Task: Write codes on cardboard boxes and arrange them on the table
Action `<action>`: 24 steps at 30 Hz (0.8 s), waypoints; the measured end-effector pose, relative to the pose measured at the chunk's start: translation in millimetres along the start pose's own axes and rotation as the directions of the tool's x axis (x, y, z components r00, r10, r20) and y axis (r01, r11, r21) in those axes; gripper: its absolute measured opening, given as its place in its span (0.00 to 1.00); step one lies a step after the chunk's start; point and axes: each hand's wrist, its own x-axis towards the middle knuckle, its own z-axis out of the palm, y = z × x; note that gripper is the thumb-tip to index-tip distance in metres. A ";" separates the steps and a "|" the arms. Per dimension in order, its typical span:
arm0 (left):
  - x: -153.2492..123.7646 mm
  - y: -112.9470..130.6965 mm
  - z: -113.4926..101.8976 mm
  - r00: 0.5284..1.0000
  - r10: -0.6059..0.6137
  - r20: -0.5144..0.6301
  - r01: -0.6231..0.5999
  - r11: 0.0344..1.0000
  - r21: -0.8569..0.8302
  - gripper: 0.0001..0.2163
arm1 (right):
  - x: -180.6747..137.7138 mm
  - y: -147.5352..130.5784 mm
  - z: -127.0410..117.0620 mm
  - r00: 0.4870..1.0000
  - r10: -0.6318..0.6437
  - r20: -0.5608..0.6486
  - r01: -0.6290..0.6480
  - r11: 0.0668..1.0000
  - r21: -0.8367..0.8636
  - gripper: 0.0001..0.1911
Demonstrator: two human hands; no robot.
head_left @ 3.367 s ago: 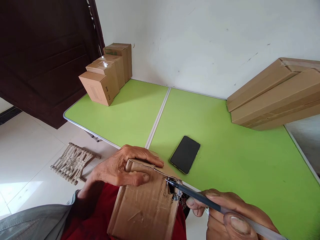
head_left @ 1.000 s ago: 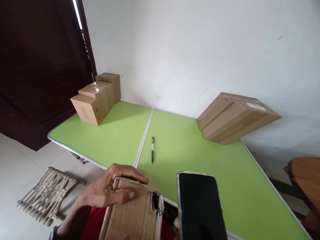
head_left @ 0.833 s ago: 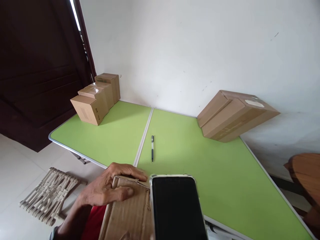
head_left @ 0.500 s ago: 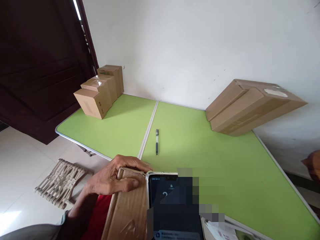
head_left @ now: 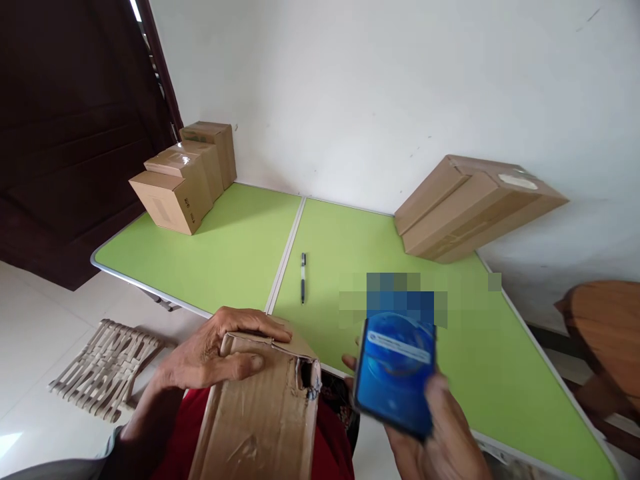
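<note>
Where the left hand (head_left: 217, 357) rests: on the far left corner of the worn carton, half curled, thumb parted from the fingers and laid along the top face, fingers over the far edge, clasping it.
Worn carton (head_left: 255, 413): under the left thumb, extending toward the body above red cloth (head_left: 330, 443); brown corrugated board, faintly ridged, scuffed.
Hole (head_left: 303, 377): near the carton's far right corner, just right of the left thumb and apart from it; ragged rim, dark inside.
Pen (head_left: 303, 279): lying on the smooth green table (head_left: 230, 247), beyond the carton, beside the pale seam; slim, dark at both ends, paler barrel.
Phone (head_left: 395, 380): within the right hand, right of the carton and apart from it; flat rectangle, glossy blue screen lit, white banner across.
Right hand (head_left: 443, 433): curled round the phone, thumb at its right edge, fingertips showing past its left; slightly blurred.
Long cartons (head_left: 475, 220): side by side against the wall; plain brown board, angular, taped.
</note>
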 end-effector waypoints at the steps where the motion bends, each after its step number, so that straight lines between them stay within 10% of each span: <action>1: -0.5 0.1 0.2 1.000 0.002 0.000 -0.002 1.000 0.002 0.21 | 19.7 0.5 1.1 0.997 -0.070 -0.021 0.069 0.996 -0.062 0.42; 9: -1.3 0.7 2.4 0.999 0.016 -0.030 -0.016 1.000 -0.002 0.20 | 125.9 42.1 11.8 0.982 -0.165 0.089 0.188 0.879 -0.439 0.30; 15: -5.5 -5.4 2.7 1.000 0.014 -0.028 -0.014 1.000 -0.009 0.21 | 140.9 41.1 15.5 0.964 -0.245 0.106 0.252 0.702 -0.666 0.26; 24: -16.2 -35.2 30.6 0.928 0.111 -0.355 -0.148 0.986 -0.080 0.38 | 130.8 41.5 14.2 0.929 -0.327 0.172 0.300 0.396 -0.868 0.31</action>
